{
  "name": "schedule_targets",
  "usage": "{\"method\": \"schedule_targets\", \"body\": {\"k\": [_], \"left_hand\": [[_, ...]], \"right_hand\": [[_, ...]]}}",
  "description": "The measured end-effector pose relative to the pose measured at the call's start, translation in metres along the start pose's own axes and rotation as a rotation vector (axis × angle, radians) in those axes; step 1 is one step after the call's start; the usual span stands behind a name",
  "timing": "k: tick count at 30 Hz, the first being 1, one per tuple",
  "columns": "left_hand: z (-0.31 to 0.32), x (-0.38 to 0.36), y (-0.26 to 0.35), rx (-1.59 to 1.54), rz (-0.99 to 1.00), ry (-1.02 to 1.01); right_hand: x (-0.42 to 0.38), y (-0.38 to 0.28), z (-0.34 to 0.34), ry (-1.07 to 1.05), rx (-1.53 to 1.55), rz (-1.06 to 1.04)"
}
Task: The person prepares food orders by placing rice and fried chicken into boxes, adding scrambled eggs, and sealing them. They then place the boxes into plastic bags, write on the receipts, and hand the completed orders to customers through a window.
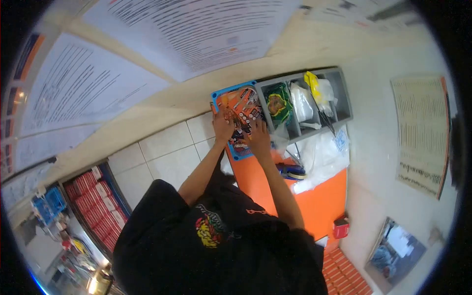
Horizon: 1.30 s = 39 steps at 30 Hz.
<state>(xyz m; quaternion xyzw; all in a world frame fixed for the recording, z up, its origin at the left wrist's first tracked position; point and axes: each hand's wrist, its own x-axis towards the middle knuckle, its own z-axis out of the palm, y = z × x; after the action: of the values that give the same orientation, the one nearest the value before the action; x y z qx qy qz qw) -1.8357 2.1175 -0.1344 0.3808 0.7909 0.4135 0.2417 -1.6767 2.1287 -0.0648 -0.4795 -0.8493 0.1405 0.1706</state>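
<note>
A blue-edged tray point(234, 91) stands at the left end of an orange table, against the wall. Orange and black printed packets point(244, 101) lie in it. My left hand point(223, 127) rests on the packets near the tray's left side, fingers apart. To its right, my right hand point(258, 137) lies on the packets with its fingers spread. Neither hand is wrapped round anything. Beside the tray's right edge is a grey divided box point(344, 93) holding a green net bag point(278, 104), white plastic bags point(301, 102) and a yellow bag point(312, 83).
The orange table point(322, 199) bears clear plastic sheets point(324, 157), a dark blue roll-like item point(291, 171) and a small red box point(340, 228). Stacked red packs point(93, 196) fill a case at the lower left. Printed papers point(196, 34) hang on the walls.
</note>
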Motion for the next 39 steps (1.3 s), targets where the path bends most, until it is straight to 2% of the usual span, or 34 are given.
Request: {"method": "schedule_targets", "body": {"k": [2, 4, 6, 7, 8, 10, 11, 13, 15, 17, 18, 20, 21, 23, 24, 26, 27, 28, 29, 30, 31, 34, 38, 39], "left_hand": [[-0.016, 0.002, 0.013, 0.209, -0.094, -0.271], [-0.015, 0.003, 0.004, 0.259, -0.061, -0.299], [-0.015, -0.001, -0.01, 0.309, -0.022, -0.352], [-0.016, 0.0, -0.016, 0.209, 0.066, -0.318], [-0.015, 0.002, -0.021, 0.111, 0.156, -0.277], [-0.008, 0.006, -0.029, 0.101, 0.083, -0.33], [-0.006, 0.006, -0.03, 0.099, 0.019, -0.395], [-0.004, 0.007, -0.027, 0.107, 0.022, -0.407], [-0.001, 0.012, -0.016, 0.113, 0.031, -0.421], [0.004, 0.016, -0.002, -0.535, -0.464, -0.631], [0.011, 0.012, 0.002, -0.537, -0.462, -0.634], [0.036, 0.001, -0.005, -0.594, -0.525, -0.401], [0.039, -0.003, -0.002, -0.602, -0.525, -0.398], [0.018, -0.01, 0.029, -0.653, -0.632, -0.202], [0.011, -0.01, 0.036, -0.66, -0.635, -0.192], [0.005, -0.007, 0.039, -0.721, -0.52, -0.332], [0.011, -0.004, 0.032, -0.586, -0.435, -0.499], [0.027, -0.008, 0.025, -0.583, -0.438, -0.492], [0.048, -0.011, 0.023, -0.31, -0.309, -0.385], [0.06, -0.017, 0.024, -0.039, -0.184, -0.281], [0.053, -0.024, 0.036, -0.089, -0.363, -0.307], [0.054, -0.03, 0.027, -0.059, -0.344, -0.175], [0.037, -0.028, 0.032, -0.196, -0.376, -0.222], [0.034, -0.028, 0.035, -0.193, -0.369, -0.247]], "right_hand": [[0.034, 0.001, 0.018, -0.018, -0.101, -0.035], [0.057, -0.001, 0.031, -0.028, -0.198, -0.055], [0.064, 0.008, 0.036, -0.196, -0.163, 0.116], [0.063, 0.014, 0.034, -0.07, -0.15, -0.025], [0.066, 0.016, 0.025, -0.08, -0.156, -0.033], [0.078, 0.02, 0.009, -0.135, 0.258, -0.027], [0.078, 0.031, 0.014, -0.14, 0.257, -0.031], [0.08, 0.047, 0.017, -0.067, 0.362, 0.012], [0.083, 0.061, 0.007, -0.1, 0.364, 0.002], [0.083, 0.064, 0.0, -0.131, 0.367, -0.004], [0.083, 0.064, -0.002, -0.119, 0.382, 0.015], [0.081, 0.066, -0.002, -0.109, 0.392, 0.031], [0.08, 0.067, -0.001, -0.109, 0.387, 0.022], [0.081, 0.065, 0.0, -0.115, 0.382, 0.0], [0.079, 0.061, -0.001, -0.098, 0.376, -0.011], [0.081, 0.053, -0.003, -0.085, 0.375, -0.033], [0.081, 0.051, -0.006, -0.1, 0.324, -0.058], [0.082, 0.046, -0.005, -0.111, 0.277, -0.078], [0.086, 0.035, -0.005, -0.111, 0.286, -0.081], [0.087, 0.024, -0.005, -0.128, 0.115, 0.025], [0.089, 0.016, -0.003, -0.142, -0.059, 0.127], [0.095, 0.0, 0.0, -0.145, -0.127, 0.132], [0.104, 0.01, 0.016, -0.155, -0.116, 0.079], [0.105, 0.01, 0.013, -0.189, -0.107, 0.14]]}}
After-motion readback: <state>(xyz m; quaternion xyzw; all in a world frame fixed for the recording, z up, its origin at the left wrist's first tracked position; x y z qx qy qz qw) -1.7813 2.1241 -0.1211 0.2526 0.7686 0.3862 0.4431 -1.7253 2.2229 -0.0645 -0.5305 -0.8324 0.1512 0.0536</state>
